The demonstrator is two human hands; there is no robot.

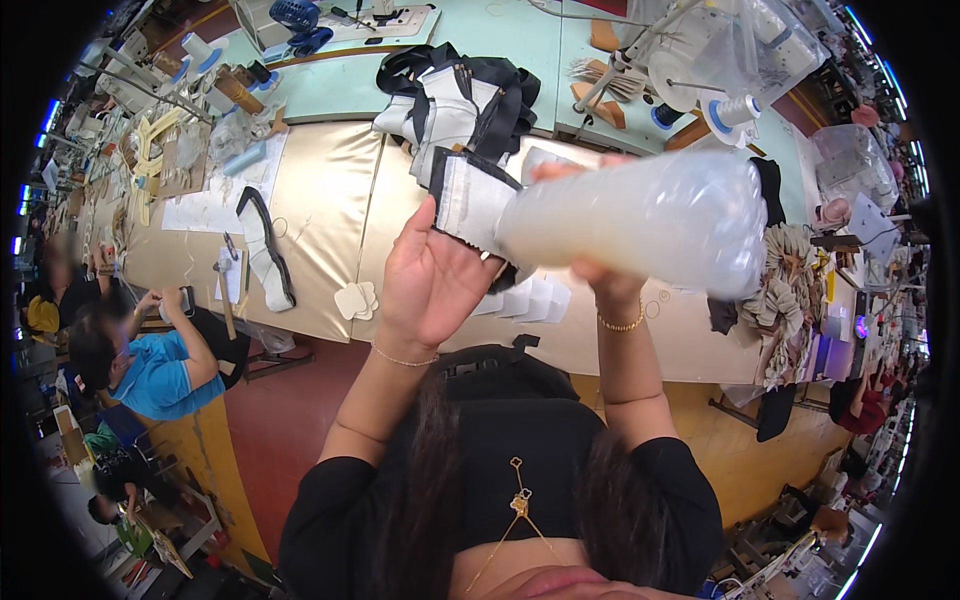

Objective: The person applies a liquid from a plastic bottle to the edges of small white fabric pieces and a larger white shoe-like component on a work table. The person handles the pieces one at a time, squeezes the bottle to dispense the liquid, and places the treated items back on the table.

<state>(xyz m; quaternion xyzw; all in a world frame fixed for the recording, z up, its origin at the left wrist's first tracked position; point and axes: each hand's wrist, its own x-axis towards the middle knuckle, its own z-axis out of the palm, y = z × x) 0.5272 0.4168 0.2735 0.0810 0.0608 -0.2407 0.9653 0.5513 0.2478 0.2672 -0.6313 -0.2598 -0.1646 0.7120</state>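
Note:
My right hand is wrapped round a large translucent plastic bottle with cloudy pale contents. The bottle lies almost sideways and is smeared by motion, its narrow end against a whitish fabric piece with black edging. That piece is held up in my left hand, palm upward, thumb at its left edge; some of the fingers are hidden behind it. Just beyond lies a pile of similar grey-white pieces with black straps. Several white cut pieces lie on the table below the bottle.
The table has a shiny gold-beige cover. At left are a curved black-edged strip, a hammer and small cream pieces. Thread cones stand at the far right. A person in blue sits at left.

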